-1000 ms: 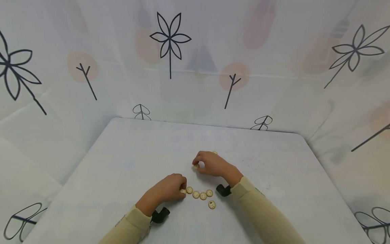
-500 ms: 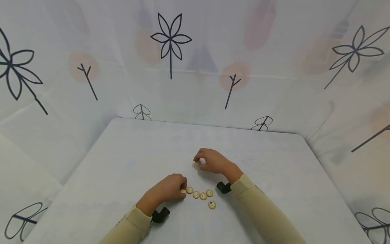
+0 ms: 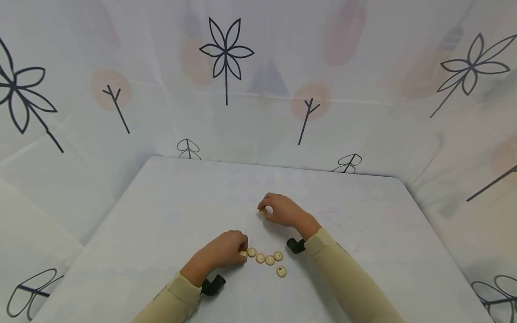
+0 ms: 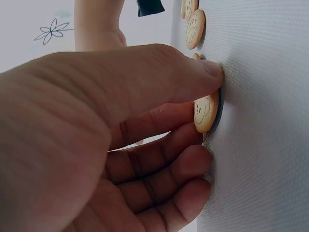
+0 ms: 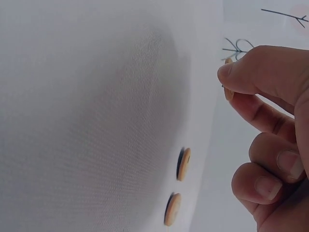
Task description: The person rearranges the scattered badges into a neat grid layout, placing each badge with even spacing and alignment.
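- I'm pinching one pale round disc (image 5: 229,93) between the thumb and index finger of my right hand (image 3: 281,211); in the right wrist view it is showing edge-on against the backdrop, beyond the row in the head view.
- My other right fingers are curling in toward the palm.
- My left hand (image 3: 226,247) is pinching a second disc (image 4: 205,115) between thumb and index finger; it is lying on the table at the left end of a row, a little drawing showing on its face.
- My remaining left fingers are bending, their tips resting at the table surface.
- Four row discs (image 3: 260,258) are curving away to the right of it, lying flat and close together.
- A single disc (image 3: 281,271) is lying just nearer to me than the row's right end.
- Two more discs (image 5: 184,164) are lying on the table in the right wrist view.
- The white table (image 3: 181,193) is spreading beneath everything.
- Beyond it, a pale backdrop (image 3: 258,130) is hanging, printed with dark flowers and twigs.
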Tool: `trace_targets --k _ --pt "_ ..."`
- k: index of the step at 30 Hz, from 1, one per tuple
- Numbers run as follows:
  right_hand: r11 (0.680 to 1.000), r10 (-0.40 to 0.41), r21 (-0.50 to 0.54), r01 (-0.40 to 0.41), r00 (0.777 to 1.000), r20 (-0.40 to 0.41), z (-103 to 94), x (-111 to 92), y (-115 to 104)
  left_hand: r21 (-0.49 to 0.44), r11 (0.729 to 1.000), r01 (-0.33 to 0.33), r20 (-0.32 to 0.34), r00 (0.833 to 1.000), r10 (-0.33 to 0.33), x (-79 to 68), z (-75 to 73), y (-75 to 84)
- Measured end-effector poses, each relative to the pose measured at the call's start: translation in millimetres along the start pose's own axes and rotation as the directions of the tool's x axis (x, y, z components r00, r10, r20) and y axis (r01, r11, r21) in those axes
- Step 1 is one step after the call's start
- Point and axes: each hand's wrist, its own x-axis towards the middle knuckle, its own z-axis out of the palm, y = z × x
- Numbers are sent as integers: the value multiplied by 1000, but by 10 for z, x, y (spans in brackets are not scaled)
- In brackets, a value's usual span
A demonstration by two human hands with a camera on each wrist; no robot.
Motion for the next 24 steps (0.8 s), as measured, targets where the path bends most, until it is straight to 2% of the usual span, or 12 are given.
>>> trace_targets --k 24 --pt "996 88 -21 -88 996 -23 37 137 114 16 1000 -20 -20 1000 20 1 16 -16"
